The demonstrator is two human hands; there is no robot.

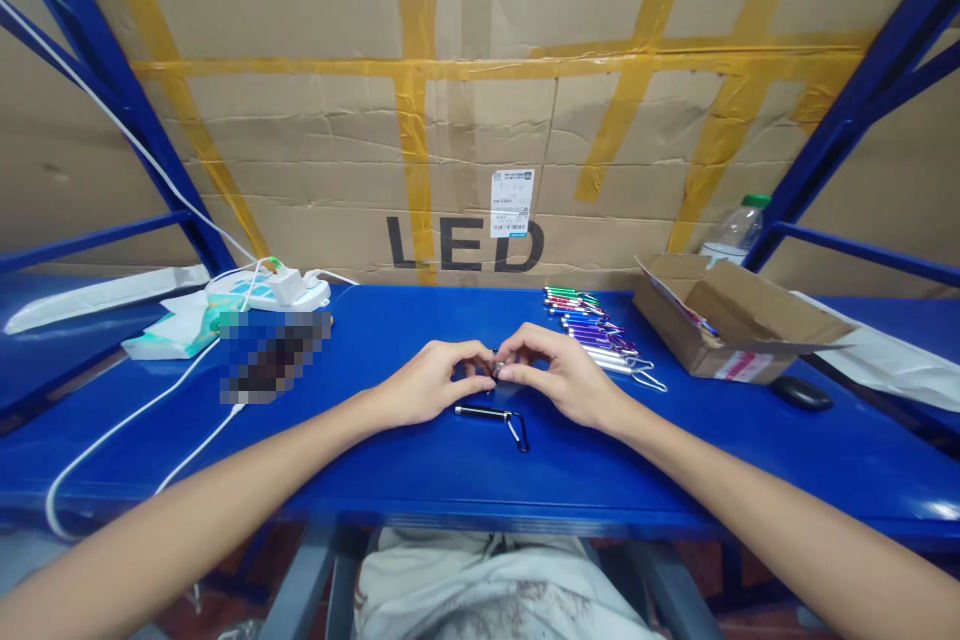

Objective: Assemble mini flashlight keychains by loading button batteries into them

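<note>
My left hand (433,382) and my right hand (559,375) meet over the middle of the blue table. Both are closed in a pinch, fingertips together around a tiny dark and shiny piece (498,370), too small and covered to name. Just below them lies a slim black tube with a carabiner clip (491,414), touched by neither hand. Beside my right hand runs a row of similar clip-on tubes (589,328) in green, red, blue, purple and silver.
To the right stand an open cardboard box (735,320), a black mouse (801,393) and a green-capped bottle (739,228). On the left are a power strip (259,292), a tissue pack (169,332), white cables (97,460) and a blurred dark object (277,360). A large carton (315,180) walls the back.
</note>
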